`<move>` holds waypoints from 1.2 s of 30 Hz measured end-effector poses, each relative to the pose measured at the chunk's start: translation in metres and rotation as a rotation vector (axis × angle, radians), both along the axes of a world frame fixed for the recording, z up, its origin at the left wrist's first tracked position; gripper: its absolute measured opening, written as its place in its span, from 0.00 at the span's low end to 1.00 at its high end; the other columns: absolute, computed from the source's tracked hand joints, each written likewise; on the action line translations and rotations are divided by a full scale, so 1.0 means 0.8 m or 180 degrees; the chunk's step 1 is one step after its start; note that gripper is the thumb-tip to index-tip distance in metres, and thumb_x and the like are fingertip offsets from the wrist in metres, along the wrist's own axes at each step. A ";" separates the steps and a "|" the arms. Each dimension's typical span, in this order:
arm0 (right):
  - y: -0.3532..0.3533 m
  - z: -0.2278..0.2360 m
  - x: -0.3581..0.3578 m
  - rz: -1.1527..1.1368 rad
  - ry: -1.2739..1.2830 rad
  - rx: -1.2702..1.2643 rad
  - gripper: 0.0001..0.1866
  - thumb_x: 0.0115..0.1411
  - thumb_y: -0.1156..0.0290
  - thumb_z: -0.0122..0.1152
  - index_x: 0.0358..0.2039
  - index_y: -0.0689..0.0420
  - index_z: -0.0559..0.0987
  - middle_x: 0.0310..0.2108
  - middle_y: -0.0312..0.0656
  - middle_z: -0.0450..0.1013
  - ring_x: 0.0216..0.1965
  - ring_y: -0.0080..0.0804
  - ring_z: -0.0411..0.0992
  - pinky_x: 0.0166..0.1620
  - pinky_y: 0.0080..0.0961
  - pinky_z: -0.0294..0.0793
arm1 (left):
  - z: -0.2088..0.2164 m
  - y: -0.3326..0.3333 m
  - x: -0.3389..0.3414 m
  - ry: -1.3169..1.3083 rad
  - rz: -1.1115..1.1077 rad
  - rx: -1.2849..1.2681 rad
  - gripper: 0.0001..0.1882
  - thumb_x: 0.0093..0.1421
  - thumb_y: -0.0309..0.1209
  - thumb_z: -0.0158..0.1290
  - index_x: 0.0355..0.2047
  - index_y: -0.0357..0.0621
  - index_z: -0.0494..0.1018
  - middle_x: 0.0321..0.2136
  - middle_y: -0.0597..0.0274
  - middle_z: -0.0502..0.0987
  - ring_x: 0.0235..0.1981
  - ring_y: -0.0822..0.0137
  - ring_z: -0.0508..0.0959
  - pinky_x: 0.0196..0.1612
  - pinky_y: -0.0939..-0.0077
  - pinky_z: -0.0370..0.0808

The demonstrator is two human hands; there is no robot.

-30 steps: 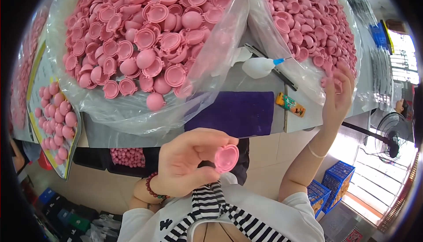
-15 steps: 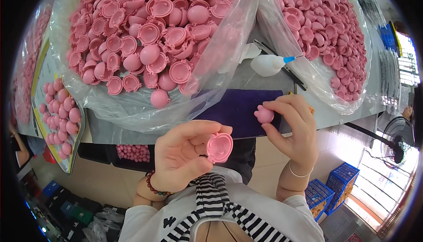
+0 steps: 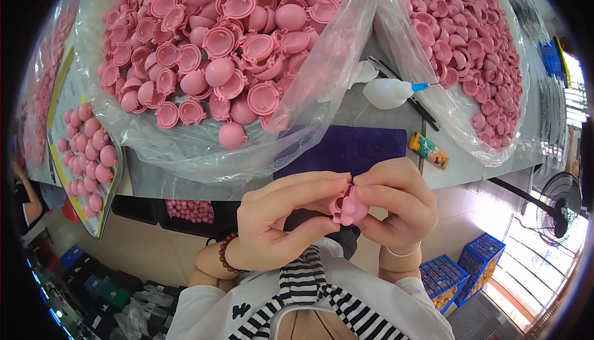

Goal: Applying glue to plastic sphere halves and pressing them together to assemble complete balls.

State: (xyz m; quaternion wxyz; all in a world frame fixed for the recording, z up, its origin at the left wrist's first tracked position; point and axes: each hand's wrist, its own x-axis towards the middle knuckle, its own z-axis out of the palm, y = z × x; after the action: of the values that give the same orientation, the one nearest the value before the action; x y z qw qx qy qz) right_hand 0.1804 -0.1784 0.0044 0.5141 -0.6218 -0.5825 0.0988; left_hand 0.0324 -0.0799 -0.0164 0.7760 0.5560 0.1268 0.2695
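Before the near edge of the desk (image 3: 458, 173), our left hand (image 3: 272, 222) and right hand (image 3: 402, 210) meet, each curled to a pinch, thumbs and fingertips gripping pink plastic pieces (image 3: 351, 209) between them. Just beyond we have a purple cloth (image 3: 346, 145), then a bagged heap of pink shells (image 3: 219, 43) and a white bottle (image 3: 383, 94).

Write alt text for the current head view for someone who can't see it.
A person's left hand and right hand hold small pink plastic pieces together, just in front of a dark purple cloth. Beyond, a left heap and a right heap of pink shells lie on clear sheeting, a white bottle between them.
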 end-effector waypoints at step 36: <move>-0.027 -0.021 -0.007 -0.0798 -0.0139 0.0469 0.14 0.33 0.87 0.58 0.25 0.61 0.73 0.23 0.43 0.71 0.23 0.33 0.67 0.25 0.22 0.66 | -0.011 0.023 0.008 -0.0526 0.0224 0.0967 0.27 0.38 0.39 0.68 0.36 0.36 0.74 0.31 0.48 0.77 0.30 0.62 0.75 0.32 0.75 0.71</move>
State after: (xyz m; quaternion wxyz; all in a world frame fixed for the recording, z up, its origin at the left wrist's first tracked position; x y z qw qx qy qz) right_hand 0.1744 -0.1999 -0.0126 0.5539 -0.6523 -0.5169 -0.0228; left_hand 0.0389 -0.0618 -0.0255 0.6808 0.6381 0.0397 0.3574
